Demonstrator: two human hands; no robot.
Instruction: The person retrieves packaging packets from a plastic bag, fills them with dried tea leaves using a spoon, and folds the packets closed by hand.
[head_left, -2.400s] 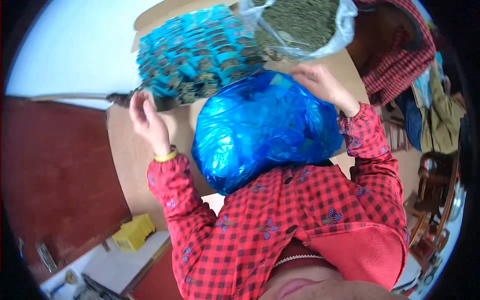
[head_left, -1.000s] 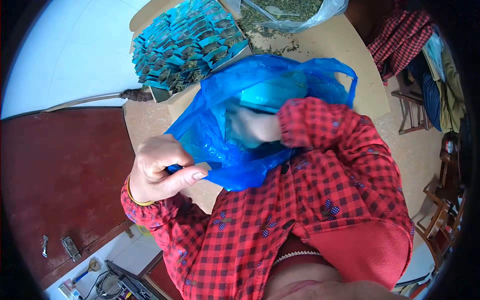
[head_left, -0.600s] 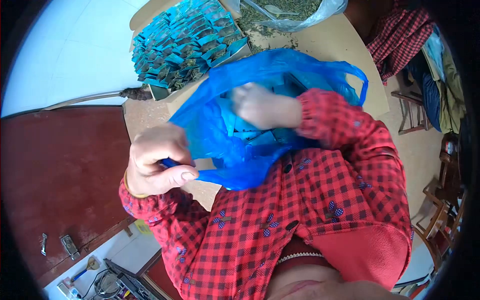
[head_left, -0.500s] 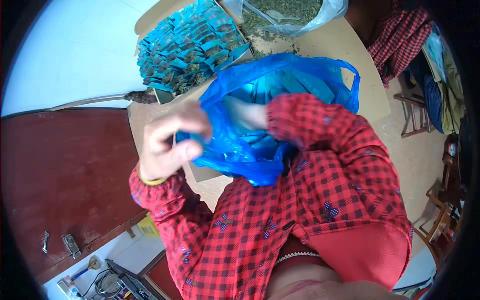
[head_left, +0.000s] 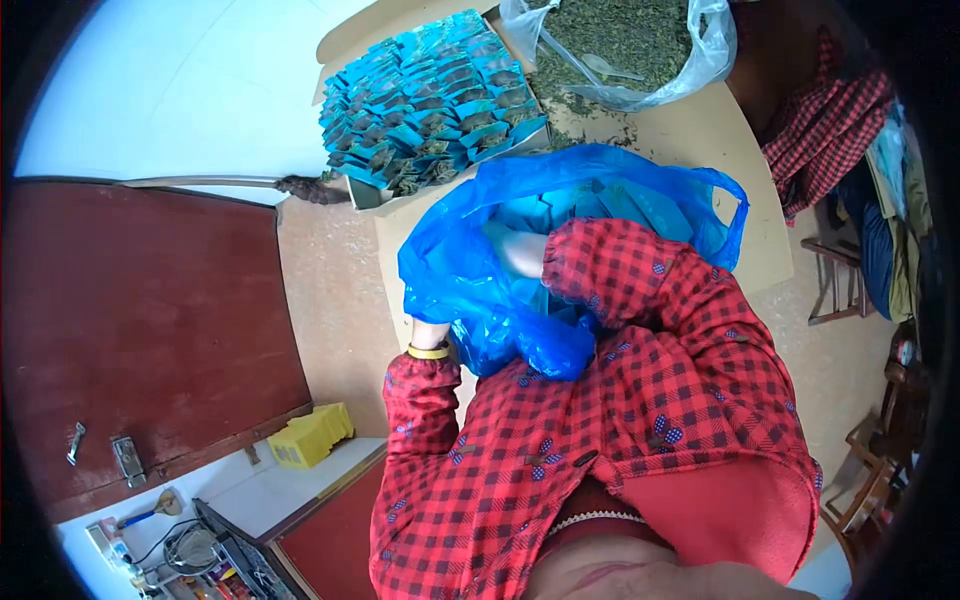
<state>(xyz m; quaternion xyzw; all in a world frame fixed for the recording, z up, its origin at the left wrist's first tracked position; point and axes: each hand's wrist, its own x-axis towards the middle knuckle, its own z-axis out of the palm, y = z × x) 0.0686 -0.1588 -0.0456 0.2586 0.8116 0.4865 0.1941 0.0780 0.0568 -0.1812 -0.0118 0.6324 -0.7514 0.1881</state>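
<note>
A blue plastic bag (head_left: 450, 235) lies open in front of me, with several light-blue packets (head_left: 655, 212) inside it. My right hand (head_left: 522, 252) reaches into the bag among the packets; its fingers are hidden there. At the bag's left side only the wrist of my left hand (head_left: 430, 334) shows, with a yellow band on it. The rest of that hand is covered by the blue plastic, so I cannot see its fingers.
Beyond the bag, a cardboard box (head_left: 362, 196) holds rows of open teal packets (head_left: 430, 100) with dried leaves. Right of it, a clear plastic bag (head_left: 712, 50) contains loose dried leaves and a spoon. A brown door (head_left: 140, 300) stands at left, a wooden stool (head_left: 838, 280) at right.
My left hand has gone from beside the bag's left edge to behind its plastic. My right hand stays inside the bag. The view has shifted, so the box and bags appear further right and lower.
</note>
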